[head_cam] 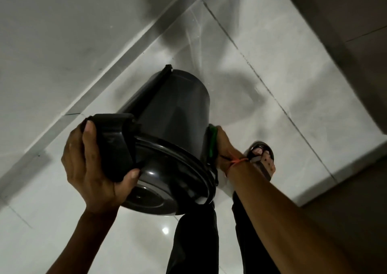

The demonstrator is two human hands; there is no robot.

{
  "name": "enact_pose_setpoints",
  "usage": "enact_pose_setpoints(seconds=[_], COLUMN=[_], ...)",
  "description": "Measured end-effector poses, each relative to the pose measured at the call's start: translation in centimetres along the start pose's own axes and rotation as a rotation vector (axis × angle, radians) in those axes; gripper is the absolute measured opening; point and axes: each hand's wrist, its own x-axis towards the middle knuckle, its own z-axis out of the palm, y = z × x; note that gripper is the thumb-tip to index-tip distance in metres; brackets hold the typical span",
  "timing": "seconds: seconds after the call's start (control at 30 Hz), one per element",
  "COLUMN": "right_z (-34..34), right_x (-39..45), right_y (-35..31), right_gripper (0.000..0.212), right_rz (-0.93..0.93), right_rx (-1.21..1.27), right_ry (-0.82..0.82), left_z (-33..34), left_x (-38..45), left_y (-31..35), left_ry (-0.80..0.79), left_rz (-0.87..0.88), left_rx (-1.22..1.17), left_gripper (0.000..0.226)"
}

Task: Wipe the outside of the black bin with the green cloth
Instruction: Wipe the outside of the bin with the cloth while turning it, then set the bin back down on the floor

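Note:
The black bin (178, 106) is lifted off the floor and tipped, its lidded top toward me and its base pointing away. My left hand (90, 169) grips the black hinge block at the lid's left edge, thumb and fingers wrapped around it. My right hand (224, 146) presses the green cloth (212, 141) against the bin's right side, just below the lid rim. Only a thin green edge of the cloth shows between hand and bin. A red thread is tied round my right wrist.
White glossy floor tiles (282, 89) lie below, meeting a grey-white wall (52, 32) at the upper left. My legs in dark trousers (194, 242) and a sandalled foot (261, 158) stand under the bin. A dark surface runs along the right edge.

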Motion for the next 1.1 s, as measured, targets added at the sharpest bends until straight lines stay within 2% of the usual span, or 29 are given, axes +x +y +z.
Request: enact_pose_setpoints(seconds=[0.07,0.13,0.23,0.3,0.37,0.43,0.53,0.67,0.7,0.77,0.8,0.83,0.9,0.97,1.0,1.07,1.1], right_z=[-0.5,-0.4,0.9,2.5,5.0,7.4,7.9,3.1,1.5,-2.0,-4.2,-5.5,-6.7,-8.3,-8.7,-9.7,-10.2], right_x=[-0.9,-0.8,0.7,1.5,0.4,-1.1,-2.2,-2.6,-2.2,-2.4,-2.4,-3.4,-4.8,-5.5,-6.7,-8.1,-8.6], right_y=[1.2,-0.2,-4.8,-8.1,-10.8,-12.4,-11.1,-9.1,-8.3,-5.3,-3.5,-2.1,-0.1,0.6,-0.3,-2.3,-3.6], right_gripper=[0.042,0.037,0.022,0.037,0.038,0.039,0.051,0.046,0.043,0.038,0.038,0.04,0.041,0.026,0.033,0.077,0.077], right_rz=[0.079,0.047,-0.246,-0.442,-0.62,-0.767,-0.88,-0.745,-0.67,-0.421,-0.259,-0.116,0.046,0.007,-0.019,-0.075,-0.123], right_rx=[0.047,0.021,-0.241,-0.529,-0.844,-0.987,-1.044,-0.871,-0.898,-1.088,-1.023,-0.855,-0.549,-0.302,-0.216,0.008,0.166], right_ry=[-0.03,0.057,0.18,0.155,0.185,0.138,0.023,0.15,0.173,0.097,0.008,-0.055,-0.014,0.004,0.031,0.029,0.013], left_z=[0.0,0.2,0.1,0.1,0.2,0.3,-0.3,-0.1,0.0,-0.1,-0.1,-0.1,0.3,1.2,1.7,3.2,4.1], left_x=[-0.2,0.0,0.3,0.2,0.1,-0.1,-0.6,0.8,1.7,3.3,4.3,5.2,6.6,7.9,8.6,10.3,11.3], left_y=[-0.3,-0.4,-0.7,-0.4,-0.1,-0.2,-0.6,0.1,0.3,0.2,0.6,0.9,1.3,2.6,3.5,5.6,6.6], left_ry=[-0.016,-0.036,-0.042,-0.057,-0.059,-0.046,-0.04,-0.104,-0.114,-0.131,-0.123,-0.12,-0.134,-0.162,-0.187,-0.24,-0.272], left_rz=[0.082,0.142,0.174,0.217,0.254,0.214,0.132,0.248,0.236,0.131,0.055,-0.012,-0.075,-0.041,-0.009,0.031,0.049], left_rx=[0.007,0.02,0.045,0.059,0.076,0.085,0.086,0.102,0.086,0.052,0.027,0.009,0.007,0.035,0.059,0.108,0.123], left_gripper=[0.084,0.084,0.084,0.084,0.083,0.083,0.084,0.086,0.087,0.086,0.086,0.085,0.085,0.085,0.086,0.088,0.087])
